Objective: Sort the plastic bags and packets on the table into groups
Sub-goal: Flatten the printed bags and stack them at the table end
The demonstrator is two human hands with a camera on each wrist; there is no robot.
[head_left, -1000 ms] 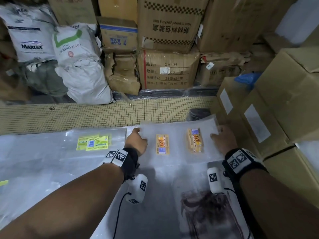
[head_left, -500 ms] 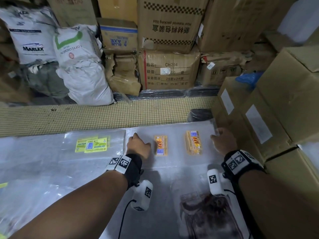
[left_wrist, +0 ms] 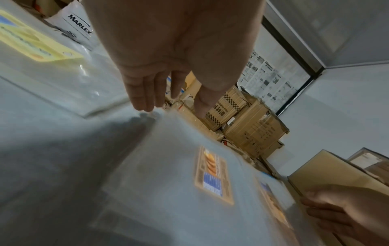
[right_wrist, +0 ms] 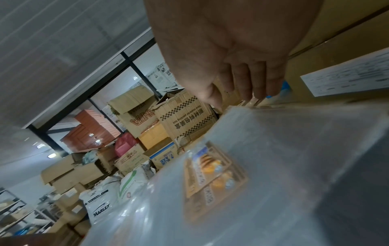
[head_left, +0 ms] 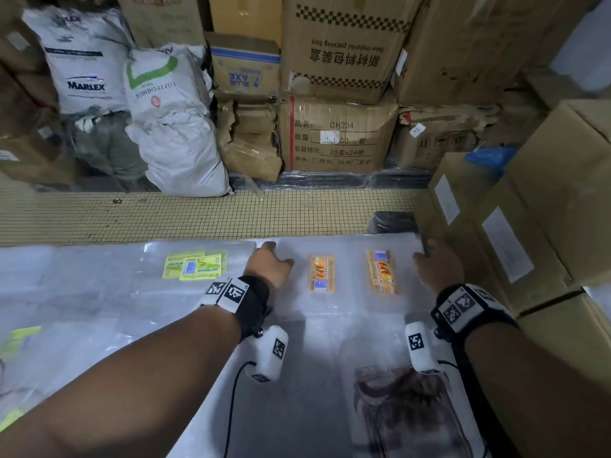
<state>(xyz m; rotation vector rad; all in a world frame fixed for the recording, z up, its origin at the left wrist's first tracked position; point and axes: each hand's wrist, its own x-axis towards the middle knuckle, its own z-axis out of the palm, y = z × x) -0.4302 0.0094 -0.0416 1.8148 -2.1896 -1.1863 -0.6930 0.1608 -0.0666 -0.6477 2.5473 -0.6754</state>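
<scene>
A clear plastic bag [head_left: 350,292] with two orange labels [head_left: 322,273] lies at the table's far edge. My left hand [head_left: 269,266] is at its far left corner. In the left wrist view the fingers [left_wrist: 145,99] are straight, their tips touching that corner of the bag [left_wrist: 168,166]. My right hand [head_left: 438,267] grips the far right corner. In the right wrist view its fingers [right_wrist: 252,83] go behind the bag's [right_wrist: 294,149] edge with the thumb on the near side. A stack of clear bags with yellow-green labels [head_left: 195,266] lies just left of my left hand.
Cardboard boxes [head_left: 529,209] stand tight against the table's right side. Beyond the table lie a tiled floor strip [head_left: 165,219], white sacks [head_left: 172,127] and stacked cartons [head_left: 337,133]. A dark-printed bag [head_left: 406,408] lies near me, and more yellow-green packets [head_left: 16,338] lie at the left edge.
The orange-labelled bag, held raised and tilted a second ago, now lies flat further out on the table. Both hands moved forward with it to its far corners.
</scene>
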